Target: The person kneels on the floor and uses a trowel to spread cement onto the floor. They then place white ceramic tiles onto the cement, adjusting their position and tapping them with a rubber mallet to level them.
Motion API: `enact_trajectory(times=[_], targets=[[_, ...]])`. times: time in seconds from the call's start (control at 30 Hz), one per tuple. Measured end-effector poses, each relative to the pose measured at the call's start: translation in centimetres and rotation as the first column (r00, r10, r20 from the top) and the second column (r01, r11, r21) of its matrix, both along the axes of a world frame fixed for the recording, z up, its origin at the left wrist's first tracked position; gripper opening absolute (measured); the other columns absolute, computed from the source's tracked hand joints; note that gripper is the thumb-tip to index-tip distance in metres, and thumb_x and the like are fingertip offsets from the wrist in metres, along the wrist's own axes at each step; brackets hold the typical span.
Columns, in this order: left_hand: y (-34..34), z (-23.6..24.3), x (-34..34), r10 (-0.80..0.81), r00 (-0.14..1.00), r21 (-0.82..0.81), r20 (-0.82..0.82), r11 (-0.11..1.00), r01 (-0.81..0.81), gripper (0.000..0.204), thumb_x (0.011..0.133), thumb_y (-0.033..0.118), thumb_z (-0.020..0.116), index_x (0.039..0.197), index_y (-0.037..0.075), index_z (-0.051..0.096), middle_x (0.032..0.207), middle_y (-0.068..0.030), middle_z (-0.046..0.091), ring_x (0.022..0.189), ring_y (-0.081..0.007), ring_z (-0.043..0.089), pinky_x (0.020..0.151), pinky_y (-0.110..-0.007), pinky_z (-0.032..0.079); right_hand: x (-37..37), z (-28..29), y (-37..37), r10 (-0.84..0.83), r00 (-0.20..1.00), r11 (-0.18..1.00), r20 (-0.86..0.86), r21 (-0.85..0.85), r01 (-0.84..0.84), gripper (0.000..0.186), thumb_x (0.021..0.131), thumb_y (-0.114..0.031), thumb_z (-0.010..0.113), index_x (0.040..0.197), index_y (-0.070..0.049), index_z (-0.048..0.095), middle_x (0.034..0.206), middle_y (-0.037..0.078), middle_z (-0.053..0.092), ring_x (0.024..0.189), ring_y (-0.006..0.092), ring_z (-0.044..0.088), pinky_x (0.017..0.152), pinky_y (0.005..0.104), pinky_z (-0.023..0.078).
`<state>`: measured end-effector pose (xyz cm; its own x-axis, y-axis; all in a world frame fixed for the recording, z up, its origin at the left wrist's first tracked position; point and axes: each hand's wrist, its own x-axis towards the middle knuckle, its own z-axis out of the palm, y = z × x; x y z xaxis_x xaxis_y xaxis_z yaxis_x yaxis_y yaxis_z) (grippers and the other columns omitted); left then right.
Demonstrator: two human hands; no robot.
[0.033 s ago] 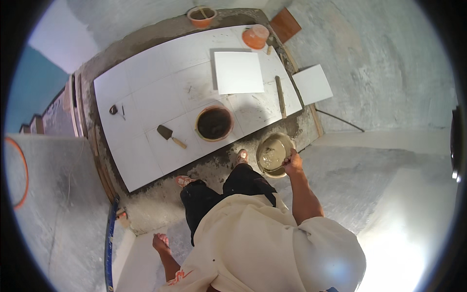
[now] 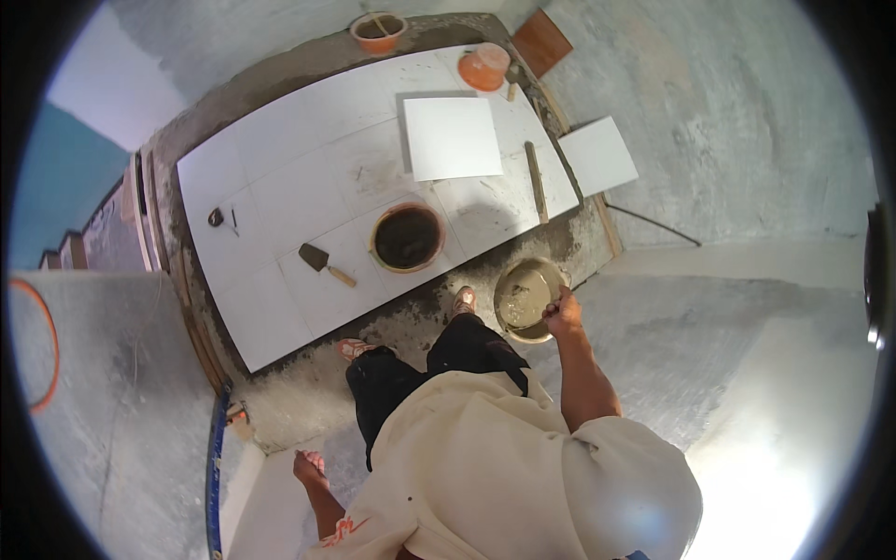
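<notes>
1. Your right hand [image 2: 561,315] is closed at the right edge of the bucket [image 2: 505,317]. I cannot tell if the fingers hold the rim or the handle.
2. The bucket is beside your right leg, with its mouth upward, probably so the wet, greyish content does not spill. Whether its bottom touches the ground, I cannot see.
3. Your left hand [image 2: 309,464] is away from the body on the near left, with fingers curled. It seems to carry nothing, but the palm is hidden. Perhaps this arm gives balance against the bucket.
4. On the white tiles [image 2: 266,308] stands a round tub [image 2: 408,270] with dark content, close to the near edge, where it is presumably easy to reach.
5. The trowel [image 2: 315,257] lies left of the tub, its wooden handle toward you, which looks convenient for grasping.
6. Farther away, a loose tile [image 2: 454,139] has a shadow along its left side, so it possibly sits raised.
7. To its right lies a long bar [image 2: 536,182].
</notes>
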<state>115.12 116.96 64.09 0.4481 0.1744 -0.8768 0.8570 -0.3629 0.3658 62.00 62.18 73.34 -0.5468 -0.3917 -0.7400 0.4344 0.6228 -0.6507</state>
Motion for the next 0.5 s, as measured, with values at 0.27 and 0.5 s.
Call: enact_trajectory(times=[0.27, 0.5], targets=[[-17.4, 2.4, -8.1, -0.528, 0.844, 0.076, 0.09, 0.849, 0.523, 0.023, 0.101, 0.026, 0.065, 0.113, 0.007, 0.063, 0.09, -0.0044, 0.069, 0.074, -0.0154, 0.066, 0.062, -0.029, 0.052, -16.4, -6.0, -1.9, -0.305, 0.942, 0.949, 0.138, 0.121, 0.29, 0.021, 0.095, -0.026, 0.067, 0.092, -0.012, 0.051, 0.071, 0.004, 0.043, 0.057, 0.0183, 0.045, 0.056, 0.0401, 0.041], [-40.3, 5.4, -17.8, -0.943, 0.332, 0.129, -0.01, 0.328, 0.936, 0.025, 0.104, 0.025, 0.055, 0.114, 0.006, 0.066, 0.099, -0.0057, 0.073, 0.082, -0.0172, 0.071, 0.069, -0.033, 0.054, -26.6, -7.2, -1.2, -0.379, 0.888, 0.925, 0.262, 0.076, 0.373, 0.02, 0.097, -0.024, 0.067, 0.088, -0.013, 0.051, 0.067, 0.001, 0.041, 0.058, 0.0176, 0.046, 0.061, 0.0427, 0.042]])
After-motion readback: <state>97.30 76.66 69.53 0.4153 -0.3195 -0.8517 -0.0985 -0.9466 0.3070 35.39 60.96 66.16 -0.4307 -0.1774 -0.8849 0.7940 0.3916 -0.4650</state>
